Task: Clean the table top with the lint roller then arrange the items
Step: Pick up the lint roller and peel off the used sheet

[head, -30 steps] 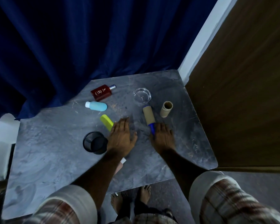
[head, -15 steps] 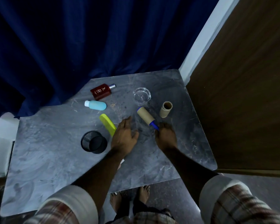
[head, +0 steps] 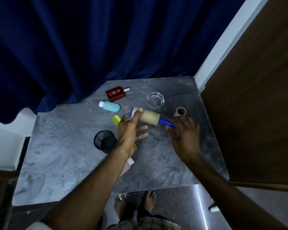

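Note:
The lint roller (head: 150, 117), a tan roll on a blue handle, is raised above the grey marble table top (head: 65, 163) and lies nearly level. My right hand (head: 184, 135) grips the blue handle at its right end. My left hand (head: 131, 130) reaches up to the roll's left end with one fingertip resting on it and the other fingers spread below. Loose hairs and debris lie on the table under my hands. The far end of the handle is hidden inside my right hand.
On the table are a red-brown perfume bottle (head: 115, 94), a light blue bottle (head: 110, 106), a glass ashtray (head: 155, 100), a cardboard tube (head: 179, 112), a yellow-green item (head: 116, 120), a black mesh cup (head: 104, 141) and a pink tube (head: 130, 161). A blue curtain hangs behind, a wooden panel stands right.
My right hand lifted the lint roller off the table and swung the roll leftward. My left hand rose from the table top and met the roll's end.

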`<state>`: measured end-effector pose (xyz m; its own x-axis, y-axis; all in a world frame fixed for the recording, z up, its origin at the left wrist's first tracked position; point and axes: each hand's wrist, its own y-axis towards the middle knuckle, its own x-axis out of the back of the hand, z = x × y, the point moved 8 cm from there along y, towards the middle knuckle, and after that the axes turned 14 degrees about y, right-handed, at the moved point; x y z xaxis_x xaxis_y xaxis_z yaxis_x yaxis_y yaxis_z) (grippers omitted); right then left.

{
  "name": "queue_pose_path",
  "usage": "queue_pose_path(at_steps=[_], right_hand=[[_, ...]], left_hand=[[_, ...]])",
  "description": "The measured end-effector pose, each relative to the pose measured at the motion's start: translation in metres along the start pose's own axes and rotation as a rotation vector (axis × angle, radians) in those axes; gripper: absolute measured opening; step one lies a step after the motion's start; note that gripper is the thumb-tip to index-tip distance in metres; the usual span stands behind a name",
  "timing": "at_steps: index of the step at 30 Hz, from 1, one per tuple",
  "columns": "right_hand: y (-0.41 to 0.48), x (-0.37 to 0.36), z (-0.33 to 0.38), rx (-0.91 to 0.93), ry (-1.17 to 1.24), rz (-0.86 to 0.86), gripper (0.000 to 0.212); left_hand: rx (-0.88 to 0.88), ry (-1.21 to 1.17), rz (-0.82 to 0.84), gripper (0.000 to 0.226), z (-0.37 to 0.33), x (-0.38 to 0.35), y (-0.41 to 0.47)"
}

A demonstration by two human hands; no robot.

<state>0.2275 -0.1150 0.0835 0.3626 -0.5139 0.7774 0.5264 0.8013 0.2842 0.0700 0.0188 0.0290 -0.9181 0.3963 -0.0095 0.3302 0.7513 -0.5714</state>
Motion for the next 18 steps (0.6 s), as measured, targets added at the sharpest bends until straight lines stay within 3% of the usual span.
queue_pose_path(at_steps=[3,8,18], right_hand=[[0.001,0.02,0.03,0.122,0.041,-0.017,0.023],[0.003,0.036,0.084,0.277,0.068,-0.036,0.031],[0.006,0.013,0.205,0.509,0.118,0.14,0.031]], left_hand=[[-0.078,-0.034,-0.005,0.049,-0.016,0.017,-0.029],[-0.236,-0.138,-0.069,0.054,-0.037,0.07,-0.076],[-0.405,-0.302,-0.194,0.054,-0.037,0.205,-0.134]])
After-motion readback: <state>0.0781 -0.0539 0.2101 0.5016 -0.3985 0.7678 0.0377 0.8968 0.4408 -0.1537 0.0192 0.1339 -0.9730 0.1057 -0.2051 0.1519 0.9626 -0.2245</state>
